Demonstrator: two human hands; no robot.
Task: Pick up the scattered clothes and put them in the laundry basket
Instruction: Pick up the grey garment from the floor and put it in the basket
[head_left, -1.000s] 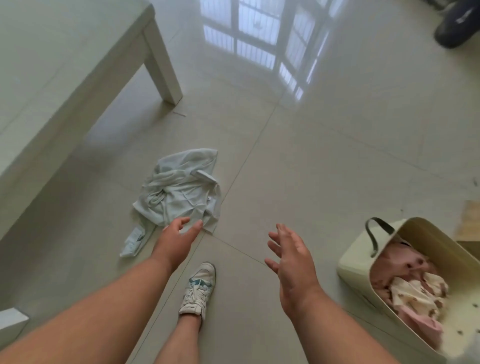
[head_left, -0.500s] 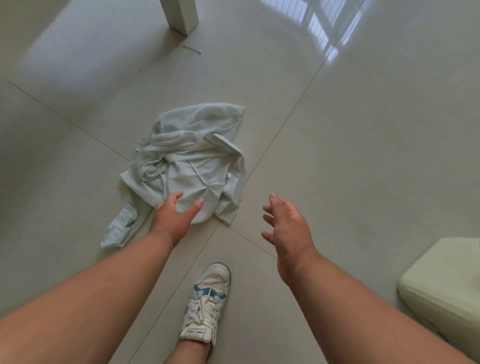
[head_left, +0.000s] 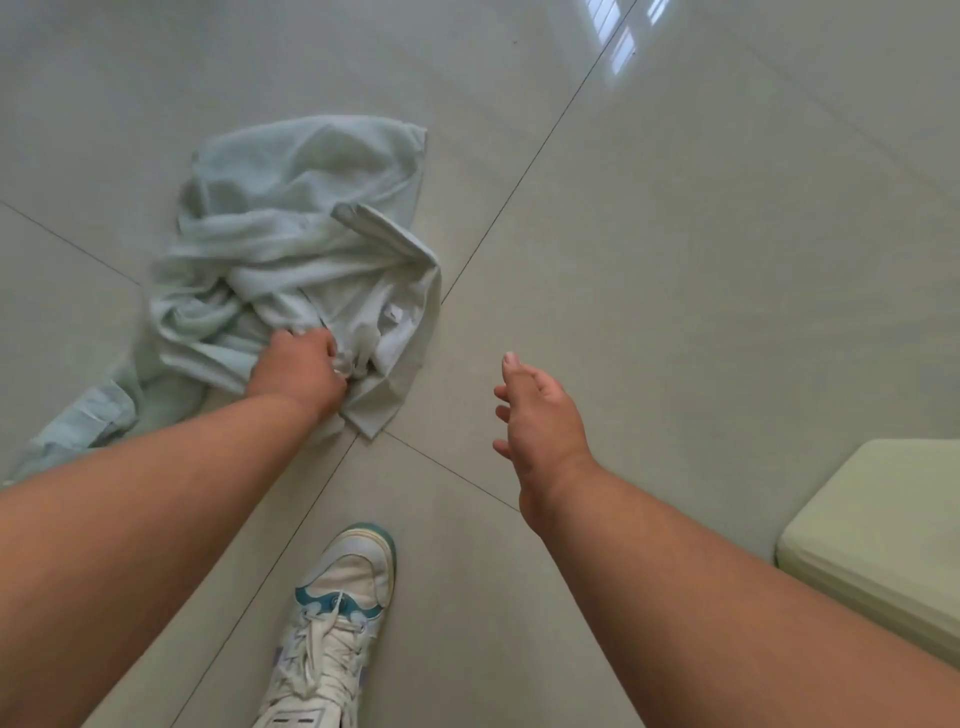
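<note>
A crumpled pale green garment (head_left: 291, 244) lies on the tiled floor, left of centre. My left hand (head_left: 298, 369) rests on its near edge with the fingers closed around a bunch of the fabric. My right hand (head_left: 540, 415) hovers open above the bare floor to the right, fingers apart and holding nothing. Only one corner of the pale yellow-green laundry basket (head_left: 878, 530) shows at the right edge; its inside is out of view.
My white and teal sneaker (head_left: 332, 618) stands on the floor at the bottom centre, just behind the garment. Glossy tiles with dark joint lines stretch away on all sides, and a window reflection (head_left: 623, 36) shines at the top right.
The view has dropped closer to the floor. My left hand went from open over the garment's edge to closed on its fabric. The table leg has left the view.
</note>
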